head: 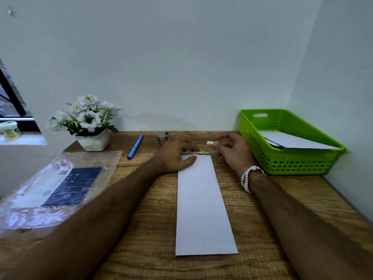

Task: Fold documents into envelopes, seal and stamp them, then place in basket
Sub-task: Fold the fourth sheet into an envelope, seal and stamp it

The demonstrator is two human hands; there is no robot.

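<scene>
Flat on the desk (145,229), lengthwise at the middle: 1 long white envelope (201,203). Pressing down its far end, fingers spread straight: the left hand (175,156). Just beyond that end, raised off the desk: the right hand (230,148), fingers curled, pinching a small white strip (211,142), possibly paper, too small to tell. Beaded bracelets (249,176) at that wrist. Far right: green basket (290,162) holding white sheets (292,141). Far left: blue pen (135,147), small jar (162,137), flower pot (91,141), plastic bag (60,184).
</scene>
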